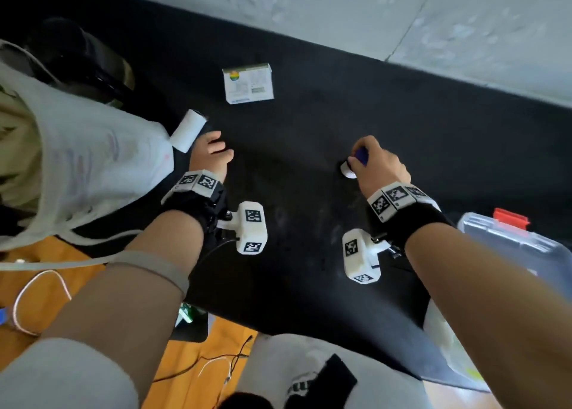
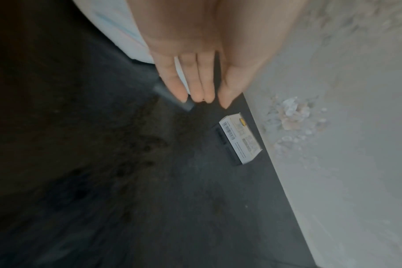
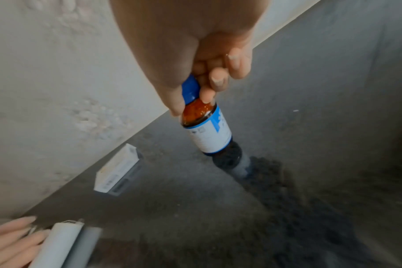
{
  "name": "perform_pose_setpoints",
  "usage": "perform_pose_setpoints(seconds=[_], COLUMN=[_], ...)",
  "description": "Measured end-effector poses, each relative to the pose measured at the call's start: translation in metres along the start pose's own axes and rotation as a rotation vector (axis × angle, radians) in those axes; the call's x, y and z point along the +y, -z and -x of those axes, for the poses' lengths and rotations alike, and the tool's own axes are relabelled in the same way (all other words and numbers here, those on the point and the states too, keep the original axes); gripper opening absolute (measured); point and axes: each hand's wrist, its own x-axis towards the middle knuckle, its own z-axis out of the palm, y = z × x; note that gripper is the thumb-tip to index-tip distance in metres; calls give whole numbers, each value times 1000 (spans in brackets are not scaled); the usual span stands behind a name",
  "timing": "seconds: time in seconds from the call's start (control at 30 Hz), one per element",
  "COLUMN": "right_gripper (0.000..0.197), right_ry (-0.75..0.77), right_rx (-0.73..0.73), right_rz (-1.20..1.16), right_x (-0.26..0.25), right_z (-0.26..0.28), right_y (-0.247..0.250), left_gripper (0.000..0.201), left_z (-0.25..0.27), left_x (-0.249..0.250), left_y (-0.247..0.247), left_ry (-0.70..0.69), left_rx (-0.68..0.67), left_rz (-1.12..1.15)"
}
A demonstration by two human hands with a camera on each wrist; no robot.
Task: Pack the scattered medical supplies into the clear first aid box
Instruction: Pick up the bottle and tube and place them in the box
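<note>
A: Clamped the blue cap of the brown bottle [image 3: 207,130] in the right hand [image 1: 380,164], fingers curled tight, at 2 o'clock on the black table [image 1: 309,269].

B: Risky! Gripped by the cap alone, so could have swung or dropped, given a loose cap.

A: Showed the left hand [image 1: 212,152] with fingers straight, grasping nothing, just beside the gauze roll [image 1: 188,130] at 10 o'clock.

B: Spotted the clear first aid box [image 1: 520,247] at 4 o'clock, lid seemingly down. Likely needed 1 free hand to open it. Noted 1 medicine carton [image 1: 249,84] at 12 o'clock and a white cloth [image 1: 77,161] crowding 9 o'clock.
</note>
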Motion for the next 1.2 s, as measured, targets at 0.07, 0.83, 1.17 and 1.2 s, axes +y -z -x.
perform_pose_setpoints(seconds=[0.07,0.83,1.17,1.2], right_gripper=[9,19,22,22], right_ry=[87,93,124,127], right_rx=[-12,84,108,108], right_rz=[0,-159,-195,-197], right_x=[-15,-26,-27,-27], right_z=[-10,-27,-45,-46], right_y=[-6,-41,-41,-41], left_gripper=[53,62,46,50], left_z=[-31,-128,-125,-129], left_x=[9,12,81,81], left_y=[-1,8,-69,-73], left_ry=[-31,160,-414,-416], left_rx=[64,43,-257,-325], left_rz=[-60,-680,-1053,-1138])
